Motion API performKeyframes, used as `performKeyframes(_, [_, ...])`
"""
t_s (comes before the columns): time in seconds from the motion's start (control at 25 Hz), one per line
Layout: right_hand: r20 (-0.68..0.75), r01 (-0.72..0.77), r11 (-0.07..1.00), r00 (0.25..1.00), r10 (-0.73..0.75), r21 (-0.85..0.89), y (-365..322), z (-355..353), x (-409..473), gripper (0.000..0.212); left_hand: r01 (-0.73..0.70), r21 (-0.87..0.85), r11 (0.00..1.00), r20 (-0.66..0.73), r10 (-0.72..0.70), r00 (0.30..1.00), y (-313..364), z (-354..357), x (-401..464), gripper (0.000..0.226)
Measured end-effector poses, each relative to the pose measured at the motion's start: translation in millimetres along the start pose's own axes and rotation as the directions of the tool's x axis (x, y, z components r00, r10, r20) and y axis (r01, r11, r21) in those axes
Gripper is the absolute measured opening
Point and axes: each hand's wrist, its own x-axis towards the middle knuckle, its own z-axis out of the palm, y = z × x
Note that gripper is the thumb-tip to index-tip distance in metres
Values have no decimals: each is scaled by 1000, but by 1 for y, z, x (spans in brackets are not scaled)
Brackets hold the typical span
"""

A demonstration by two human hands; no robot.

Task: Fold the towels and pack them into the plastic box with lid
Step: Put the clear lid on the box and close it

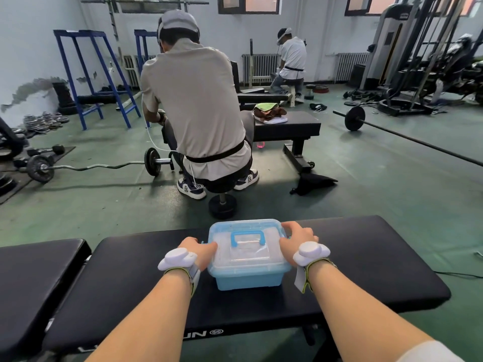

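A light blue plastic box (247, 276) sits on a black padded tabletop (366, 278), near the middle of the pad and closer to its far edge than its near one. Its clear lid (248, 253) is on, with a blue carry handle (247, 237) lying flat on top. Bare black padding stretches wide to either side of the box — more on the right. A second black pad (34, 278) lies to the left across a narrow gap.

The left hand (200, 250) grasps the box's left side at the lid edge, fingers curled onto the lid. The right hand (298, 235) grips the right side near the far corner. Each wrist wears a white tracker.

The inside of the box looks pale and cloudy through the lid; its contents cannot be made out.

Beyond, on green floor (392, 184), a person in grey (198, 100) sits facing away — beside another bench carrying a heap of brown and green towels (270, 112).
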Motion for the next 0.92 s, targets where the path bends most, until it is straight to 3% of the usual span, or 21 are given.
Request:
performKeyframes(0.16, [102, -147, 989, 984, 144, 28, 0, -3, -11, 34, -66, 108, 992, -39, 70, 997, 5, -2, -8, 32])
performKeyframes(0.32, [-40, -102, 995, 994, 102, 4, -10, -5, -12, 23, -109, 281, 953, -103, 143, 984, 14, 4, -15, 22])
performKeyframes(0.52, [-68, -70, 995, 996, 65, -70, -15, -5, -18, 12, -119, 344, 931, -135, 174, 975, 18, 5, -20, 15])
performKeyframes(0.6, [-40, -63, 997, 997, 61, -46, -14, -1, -16, 14, -125, 331, 935, -141, 180, 974, 19, 5, -22, 15])
performKeyframes(0.76, [33, -207, 977, 978, 205, 46, -6, 0, -7, 49, -221, 247, 944, -63, 243, 968, 16, 4, -22, 17])
performKeyframes(0.88, [-6, -214, 956, 976, 219, 201, -2, -5, -10, 50, -307, 5, 952, -26, 307, 951, 14, 8, -23, 58])
performKeyframes(0.92, [-56, -213, 933, 969, 239, 289, 0, -5, -12, 47, -324, -58, 944, -32, 322, 946, 15, 10, -25, 62])
